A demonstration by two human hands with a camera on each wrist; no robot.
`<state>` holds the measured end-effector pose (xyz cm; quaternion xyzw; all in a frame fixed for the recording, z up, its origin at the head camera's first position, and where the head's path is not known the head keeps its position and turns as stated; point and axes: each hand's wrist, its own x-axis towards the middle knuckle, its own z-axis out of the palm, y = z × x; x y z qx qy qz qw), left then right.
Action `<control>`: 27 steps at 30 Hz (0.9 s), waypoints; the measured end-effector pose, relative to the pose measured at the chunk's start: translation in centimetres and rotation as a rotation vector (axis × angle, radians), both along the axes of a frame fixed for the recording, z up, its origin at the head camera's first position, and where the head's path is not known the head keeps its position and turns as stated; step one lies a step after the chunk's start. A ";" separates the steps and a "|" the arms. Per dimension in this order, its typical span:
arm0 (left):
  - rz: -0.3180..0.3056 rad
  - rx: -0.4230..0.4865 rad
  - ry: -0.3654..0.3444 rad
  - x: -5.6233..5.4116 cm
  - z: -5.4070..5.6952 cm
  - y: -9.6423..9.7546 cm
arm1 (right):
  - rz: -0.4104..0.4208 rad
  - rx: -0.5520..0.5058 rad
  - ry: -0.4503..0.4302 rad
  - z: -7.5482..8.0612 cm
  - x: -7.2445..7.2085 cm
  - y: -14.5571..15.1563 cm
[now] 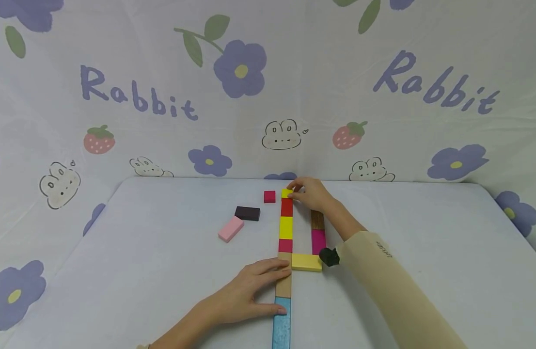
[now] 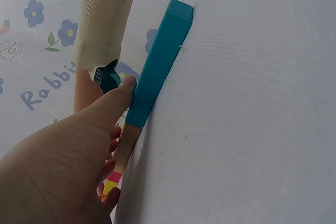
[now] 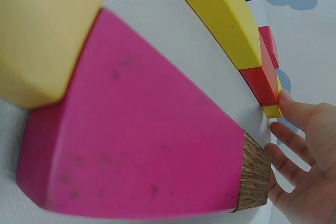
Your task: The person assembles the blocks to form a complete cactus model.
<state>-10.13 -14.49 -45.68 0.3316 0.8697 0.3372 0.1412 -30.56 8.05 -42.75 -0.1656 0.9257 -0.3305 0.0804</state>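
Note:
A straight row of blocks runs away from me: blue, tan, crimson, yellow, red and a small yellow block at the far end. My left hand rests along the row's left side, fingertips on the tan block and thumb on the blue one, fingers fairly straight. At the far end my right hand pinches the small yellow block between thumb and index finger. Its other fingers hang loosely in the right wrist view.
Right of the row, a pale yellow block butts against the tan one. From it a magenta block and a brown wood-grain block extend away. Loose at left lie red, black and pink blocks.

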 end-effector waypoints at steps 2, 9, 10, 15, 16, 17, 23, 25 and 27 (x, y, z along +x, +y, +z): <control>-0.001 0.001 0.001 0.0 0.0 0.0 | 0.002 0.003 -0.002 0.0 0.0 0.0; 0.004 -0.005 -0.010 0.1 0.1 0.0 | 0.018 0.015 0.011 0.2 0.1 0.2; 0.005 -0.005 -0.010 0.1 0.1 0.0 | 0.018 0.015 0.011 0.3 0.1 0.2; 0.008 -0.002 -0.015 0.2 0.3 0.1 | 0.007 -0.008 0.031 0.5 0.4 0.7; 0.008 -0.001 -0.016 0.2 0.3 0.1 | 0.006 -0.017 0.040 0.4 0.5 0.9; 0.008 -0.001 -0.016 0.2 0.3 0.1 | 0.006 -0.028 0.048 0.4 0.6 1.1; 0.003 0.001 0.006 0.1 0.2 0.0 | 0.008 -0.050 0.074 0.3 1.6 2.1; 0.001 0.005 0.011 0.1 0.2 0.0 | 0.007 -0.052 0.078 0.3 2.1 2.4; -0.001 0.008 0.012 0.1 0.2 0.0 | 0.010 -0.065 0.087 0.3 2.8 2.7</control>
